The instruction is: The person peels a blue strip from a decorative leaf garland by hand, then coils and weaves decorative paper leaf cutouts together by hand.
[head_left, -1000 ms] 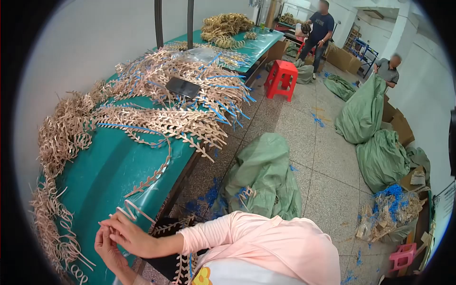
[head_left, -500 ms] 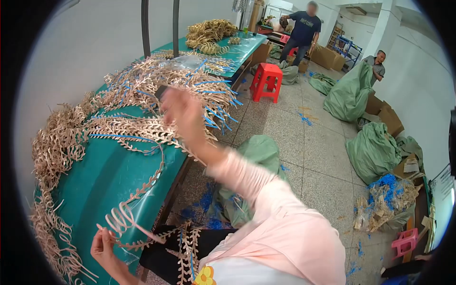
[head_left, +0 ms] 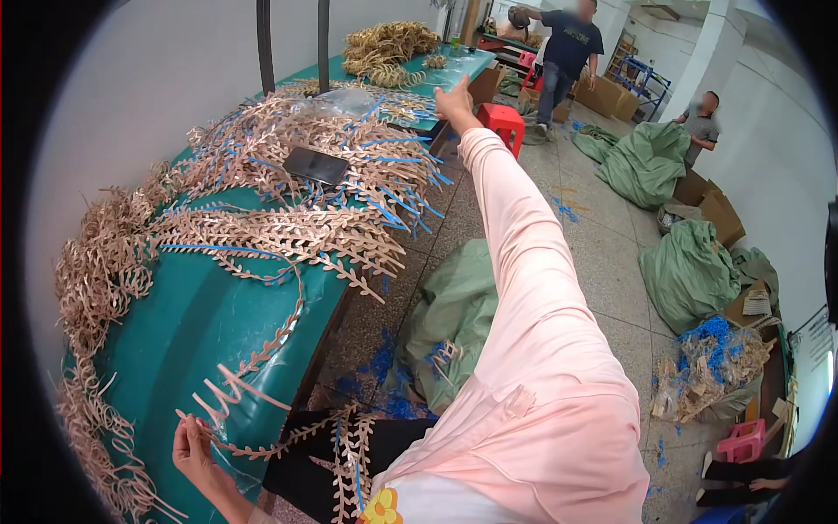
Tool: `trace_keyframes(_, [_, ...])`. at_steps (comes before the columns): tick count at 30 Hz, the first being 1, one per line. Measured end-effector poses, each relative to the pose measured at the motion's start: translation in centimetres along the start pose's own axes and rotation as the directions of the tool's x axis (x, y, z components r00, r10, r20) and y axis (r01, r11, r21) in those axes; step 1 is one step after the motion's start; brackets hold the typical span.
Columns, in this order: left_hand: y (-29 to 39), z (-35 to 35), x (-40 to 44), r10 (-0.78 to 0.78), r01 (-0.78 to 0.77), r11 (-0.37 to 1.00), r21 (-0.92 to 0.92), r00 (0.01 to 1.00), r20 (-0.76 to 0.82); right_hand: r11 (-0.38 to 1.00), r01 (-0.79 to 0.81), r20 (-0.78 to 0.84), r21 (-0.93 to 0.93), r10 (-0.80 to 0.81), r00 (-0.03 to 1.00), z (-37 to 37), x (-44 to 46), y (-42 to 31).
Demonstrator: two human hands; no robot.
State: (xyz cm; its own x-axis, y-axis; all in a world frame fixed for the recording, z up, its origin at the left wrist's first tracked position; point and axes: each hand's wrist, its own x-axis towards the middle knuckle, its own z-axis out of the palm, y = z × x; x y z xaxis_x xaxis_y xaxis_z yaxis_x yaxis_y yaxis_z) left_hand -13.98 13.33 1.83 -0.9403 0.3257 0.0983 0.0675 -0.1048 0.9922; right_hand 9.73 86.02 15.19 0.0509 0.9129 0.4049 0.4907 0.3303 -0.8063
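Observation:
My left hand pinches the end of a pinkish-tan leaf strip, beside pale loose coils over the green table. Far out on my stretched arm, my right hand is raised near the table's far edge, fingers apart, with nothing visible in it. A black phone lies on a heap of leaf strips with blue ends. More leaf strips hang across my lap.
Curly strips line the wall side. A golden heap lies farther back. A red stool, green sacks and blue scraps stand or lie on the floor. Two people are behind; another person's legs show lower right.
My right hand has moved from the left hand, over the phone, to far forward. The left hand stays at the strip. The person in the dark shirt has stepped closer.

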Motion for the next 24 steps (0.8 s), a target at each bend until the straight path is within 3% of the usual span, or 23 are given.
trace_keyframes(8, [-2.4, -0.3, 0.8, -0.048, 0.045, 0.998, -0.038, 0.996, -0.073, 0.998, -0.043, -0.004, 0.054, 0.043, 0.999, -2.7, -0.1, -0.8])
trace_keyframes(16, [-3.2, -0.9, 0.3, -0.044, 0.037, 0.997, -0.072, 0.994, -0.095, 0.988, -0.151, 0.241, -0.039, 0.156, 0.958, -1.7, -0.3, -2.8])
trace_keyframes(24, [-2.8, -0.9, -0.7, -0.044, 0.037, 0.997, -0.064, 0.993, -0.114, 0.997, -0.034, 0.371, -0.064, 0.056, 0.927, 1.3, -2.9, -4.4])
